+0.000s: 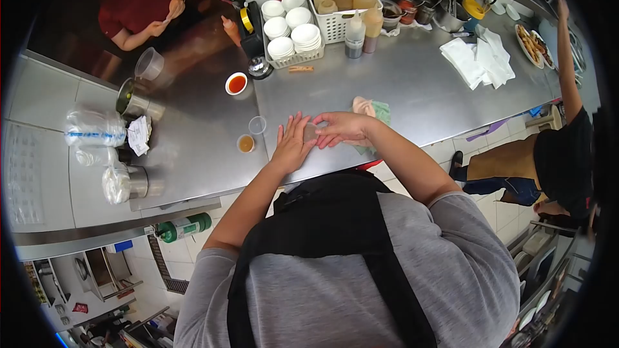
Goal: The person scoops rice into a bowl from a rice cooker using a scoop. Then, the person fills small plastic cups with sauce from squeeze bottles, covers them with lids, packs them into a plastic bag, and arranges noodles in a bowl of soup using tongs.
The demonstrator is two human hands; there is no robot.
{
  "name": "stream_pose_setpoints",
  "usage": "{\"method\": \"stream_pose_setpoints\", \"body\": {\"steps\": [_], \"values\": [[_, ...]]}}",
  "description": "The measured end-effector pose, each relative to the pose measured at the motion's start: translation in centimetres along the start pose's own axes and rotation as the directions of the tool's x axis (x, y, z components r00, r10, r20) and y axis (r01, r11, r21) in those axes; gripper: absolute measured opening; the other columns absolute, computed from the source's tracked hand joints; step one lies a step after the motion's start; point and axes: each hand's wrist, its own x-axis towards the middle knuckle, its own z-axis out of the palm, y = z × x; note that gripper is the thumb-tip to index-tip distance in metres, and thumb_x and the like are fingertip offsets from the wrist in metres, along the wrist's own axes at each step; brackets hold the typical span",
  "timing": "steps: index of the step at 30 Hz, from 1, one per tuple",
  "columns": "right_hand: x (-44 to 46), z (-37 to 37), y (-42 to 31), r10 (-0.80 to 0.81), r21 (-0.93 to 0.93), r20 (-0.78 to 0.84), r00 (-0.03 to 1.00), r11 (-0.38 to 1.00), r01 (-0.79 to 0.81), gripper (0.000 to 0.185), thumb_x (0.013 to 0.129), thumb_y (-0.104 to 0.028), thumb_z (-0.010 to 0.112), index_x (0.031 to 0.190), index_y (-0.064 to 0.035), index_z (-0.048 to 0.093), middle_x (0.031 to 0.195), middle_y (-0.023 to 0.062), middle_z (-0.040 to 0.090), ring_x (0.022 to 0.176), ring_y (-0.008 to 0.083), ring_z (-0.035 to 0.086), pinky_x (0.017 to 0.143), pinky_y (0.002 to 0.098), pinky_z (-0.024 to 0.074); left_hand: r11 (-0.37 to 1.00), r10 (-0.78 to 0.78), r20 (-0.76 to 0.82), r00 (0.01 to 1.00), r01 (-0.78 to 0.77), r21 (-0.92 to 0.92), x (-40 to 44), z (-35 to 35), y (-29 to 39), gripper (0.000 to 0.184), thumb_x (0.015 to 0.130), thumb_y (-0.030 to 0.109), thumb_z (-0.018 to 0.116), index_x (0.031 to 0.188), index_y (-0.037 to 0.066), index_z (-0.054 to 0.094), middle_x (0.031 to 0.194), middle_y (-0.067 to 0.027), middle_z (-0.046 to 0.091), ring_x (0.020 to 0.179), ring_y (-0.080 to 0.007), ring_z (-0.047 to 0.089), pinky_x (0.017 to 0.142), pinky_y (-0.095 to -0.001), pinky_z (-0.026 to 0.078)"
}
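Both my hands meet over the steel counter near its front edge. My right hand (338, 130) has its fingers bent round a small, round translucent cup or lid (311, 132). Beside it my left hand (293, 145) lies with fingers extended, its fingertips close to the same piece. Just left of my hands stand a small clear cup of brown sauce (245, 144) and a clear round lid or empty cup (257, 125). A pink and green cloth (380, 113) lies behind my right wrist, which partly covers it.
A white bowl of red sauce (236, 83) stands back left. White bowls (306, 35) fill a basket beside sauce bottles (354, 35). White napkins (478, 58) and a food plate (529, 46) lie right. One person (138, 0) is beyond the counter, another (561, 154) at right.
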Motion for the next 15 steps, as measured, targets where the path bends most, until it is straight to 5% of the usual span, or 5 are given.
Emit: {"method": "stream_pose_setpoints", "body": {"steps": [8, 15], "values": [[0.0, 1.0, -0.2, 0.056, -0.027, -0.093, 0.994, 0.998, -0.058, 0.052, 0.091, -0.021, 0.067, 0.133, -0.0007, 0.045, 0.104, 0.0142, 0.066, 0.095, 0.0185, 0.066, 0.082, 0.0292, 0.0527, 0.989, 0.083, -0.066, 0.994, -0.090, -0.116, -0.7, 0.0, -0.8, 0.070, 0.088, 0.035, 0.066, 0.145, 0.010, 0.032, 0.151, -0.0127, 0.038, 0.143, -0.0340, 0.027, 0.117, -0.0523, 0.013], [0.0, 3.0, 0.4, -0.104, -0.353, -0.193, 0.976, 0.935, 0.030, 0.051, 0.082, -0.008, 0.072, 0.129, -0.0071, 0.052, 0.088, 0.0086, 0.068, 0.077, 0.0141, 0.063, 0.069, 0.0272, 0.0524, 0.980, 0.175, -0.165, 0.971, -0.187, -0.064, -0.7, 0.6, -1.3, 0.073, 0.084, 0.043, 0.069, 0.138, 0.006, 0.038, 0.144, -0.0112, 0.048, 0.139, -0.0324, 0.037, 0.115, -0.0494, 0.022]]}}
